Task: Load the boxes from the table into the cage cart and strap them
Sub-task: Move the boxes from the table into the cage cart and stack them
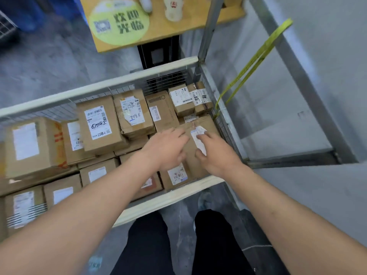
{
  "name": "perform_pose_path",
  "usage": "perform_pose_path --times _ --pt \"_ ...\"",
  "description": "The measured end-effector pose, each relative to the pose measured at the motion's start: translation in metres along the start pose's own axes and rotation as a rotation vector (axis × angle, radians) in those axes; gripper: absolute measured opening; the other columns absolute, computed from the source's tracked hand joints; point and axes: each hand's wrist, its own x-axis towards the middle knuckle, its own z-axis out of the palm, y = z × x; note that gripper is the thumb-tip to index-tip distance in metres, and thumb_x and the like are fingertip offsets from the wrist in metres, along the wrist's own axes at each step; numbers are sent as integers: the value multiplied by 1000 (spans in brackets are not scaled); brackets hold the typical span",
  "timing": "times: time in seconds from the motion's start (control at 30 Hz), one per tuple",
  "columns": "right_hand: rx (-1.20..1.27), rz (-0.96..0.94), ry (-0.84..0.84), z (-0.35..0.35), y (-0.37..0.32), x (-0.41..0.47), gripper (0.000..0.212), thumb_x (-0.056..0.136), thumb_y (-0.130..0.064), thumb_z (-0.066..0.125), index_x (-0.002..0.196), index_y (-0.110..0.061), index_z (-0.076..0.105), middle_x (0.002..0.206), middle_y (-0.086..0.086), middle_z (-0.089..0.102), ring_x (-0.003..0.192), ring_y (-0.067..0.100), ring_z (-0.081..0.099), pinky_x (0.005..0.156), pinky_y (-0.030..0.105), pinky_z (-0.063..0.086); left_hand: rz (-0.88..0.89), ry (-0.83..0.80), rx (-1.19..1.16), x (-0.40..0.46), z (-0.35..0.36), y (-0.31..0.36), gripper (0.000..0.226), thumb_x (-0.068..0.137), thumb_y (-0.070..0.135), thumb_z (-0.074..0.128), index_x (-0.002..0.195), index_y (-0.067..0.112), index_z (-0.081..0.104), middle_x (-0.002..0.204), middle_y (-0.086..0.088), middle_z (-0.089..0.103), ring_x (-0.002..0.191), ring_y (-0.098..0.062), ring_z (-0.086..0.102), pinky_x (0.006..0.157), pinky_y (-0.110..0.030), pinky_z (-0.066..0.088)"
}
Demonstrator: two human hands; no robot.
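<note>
The wire cage cart [99, 86] below me is packed with several brown cardboard boxes with white labels. Both my hands are on one brown box [191, 149] at the cart's right end. My left hand [168, 147] lies on its top left side with fingers nearly straight. My right hand [214, 151] holds its right side, fingers bent over the white label, thumb against the box face. A yellow strap [256, 58] runs from the cart's right wall up to a metal frame. One box [100, 126] bears the handwritten mark 5082.
A wooden table [158, 30] with a round green sticker and two pale bottles stands beyond the cart. A grey metal frame [297, 76] and a pale wall are to the right. My dark-trousered legs stand on the grey floor by the cart's near rail [168, 197].
</note>
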Motion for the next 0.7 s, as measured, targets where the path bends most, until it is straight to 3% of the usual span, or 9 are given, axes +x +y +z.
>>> perform_pose_path --times 0.23,0.43,0.7 --pt "19 15 150 -70 -71 -68 55 105 -48 44 154 -22 44 158 3 42 143 25 42 114 42 41 80 134 91 -66 -107 0 56 104 51 40 152 22 44 149 0 49 135 -25 48 108 -44 45" --pt "-33 73 285 -138 -132 -130 47 105 -52 41 139 -22 56 142 0 55 129 25 53 103 45 48 180 235 159 -114 -195 4 56 105 52 42 155 25 40 156 1 43 141 -23 42 112 -39 40" --pt "-73 123 485 -219 -175 -210 53 106 -54 38 149 -25 51 150 -2 53 138 21 48 109 40 44 286 383 195 -160 -300 26 60 106 52 41 160 27 35 156 5 42 140 -20 43 107 -39 46"
